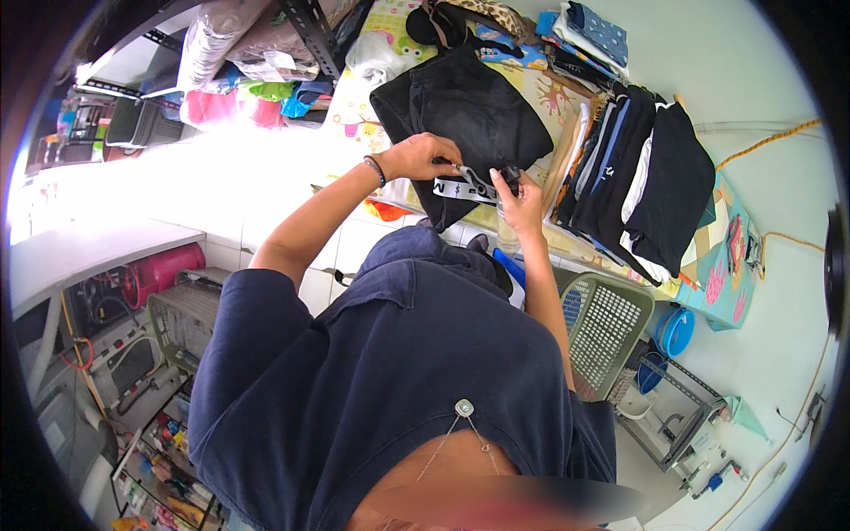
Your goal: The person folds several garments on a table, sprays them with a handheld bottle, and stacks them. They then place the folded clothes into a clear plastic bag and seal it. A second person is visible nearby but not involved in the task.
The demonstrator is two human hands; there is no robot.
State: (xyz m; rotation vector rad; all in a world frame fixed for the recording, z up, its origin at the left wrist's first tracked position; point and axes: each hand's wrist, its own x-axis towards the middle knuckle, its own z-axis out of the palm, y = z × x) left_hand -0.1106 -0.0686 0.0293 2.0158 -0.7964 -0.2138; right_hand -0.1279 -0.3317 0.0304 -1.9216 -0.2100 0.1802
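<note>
My left hand (pixel 421 157) is closed, its fingers pinching one end of a small dark garment with a white lettered waistband (pixel 460 189). Across from it, my right hand (pixel 522 200) grips the other end, where a bunched black part sticks up above the fingers. The band hangs between the two hands in a loose curve. Beyond them a larger black garment (pixel 469 102) lies spread on the patterned cover, its near corner drooping past the edge. Below my right hand shows something see-through, too unclear to name.
At the right stands a row of folded clothes (pixel 611 168), with another folded stack (pixel 589 40) behind. White cloth (pixel 381 58) lies at the far left of the patterned cover (pixel 359 111). A green plastic basket (pixel 606 332) sits at my right, and a white table (pixel 97 257) at my left.
</note>
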